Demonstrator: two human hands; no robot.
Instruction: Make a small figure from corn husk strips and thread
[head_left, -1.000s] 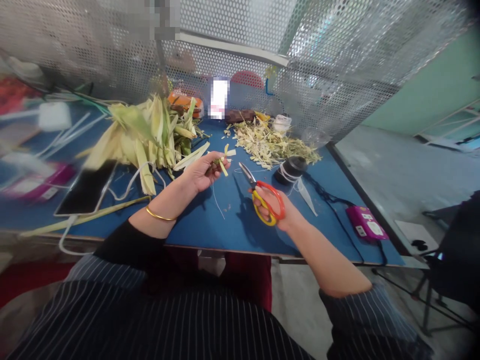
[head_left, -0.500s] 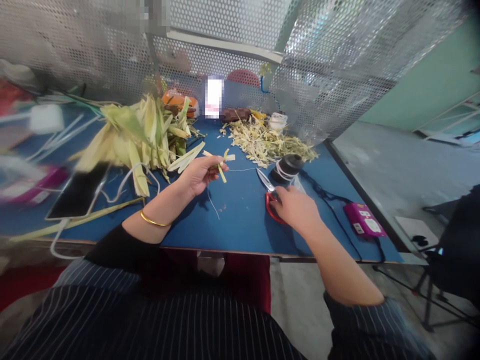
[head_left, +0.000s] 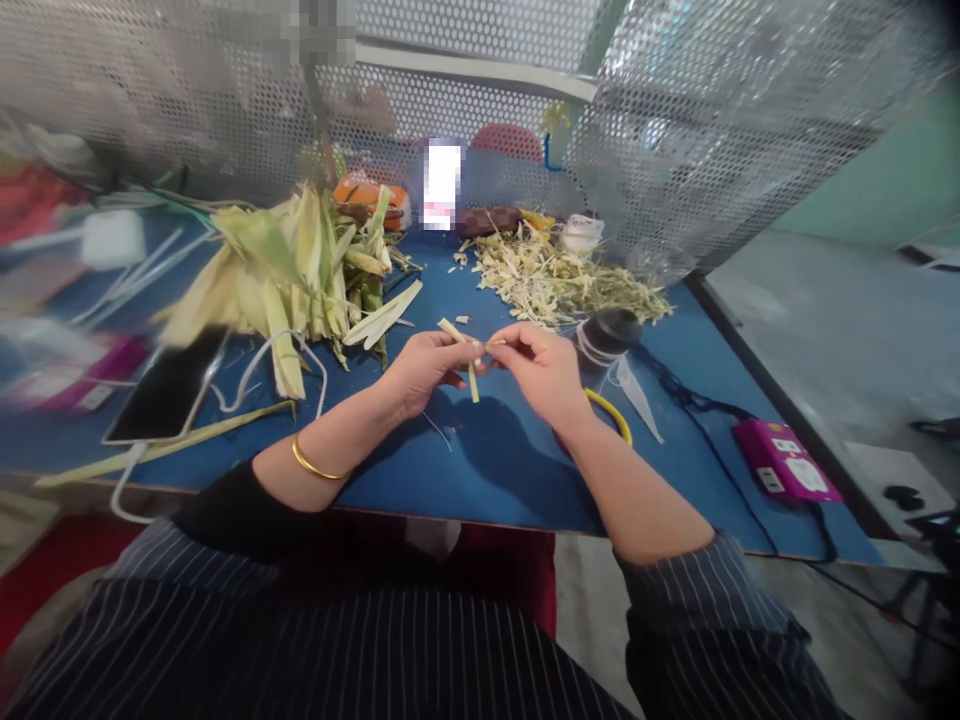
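My left hand [head_left: 421, 368] is closed on a small bundle of pale yellow leaf strips [head_left: 463, 350] held just above the blue table [head_left: 480, 460]. My right hand [head_left: 538, 368] meets it from the right, its fingertips pinched on the same strips. The scissors [head_left: 611, 418] lie on the table under my right wrist, with only a yellow handle loop showing. A thin white thread [head_left: 439, 430] trails on the table below my left hand.
A heap of long green-yellow leaves [head_left: 300, 265] lies at the back left, and a pile of cut scraps [head_left: 562, 280] at the back right. A black thread spool [head_left: 611, 330], a pink device with cable [head_left: 784, 465] and a phone [head_left: 169, 385] lie around. Perforated metal screens stand behind.
My right hand carried the scissors to the table, let them go, and came left to pinch the strips held by my left hand.
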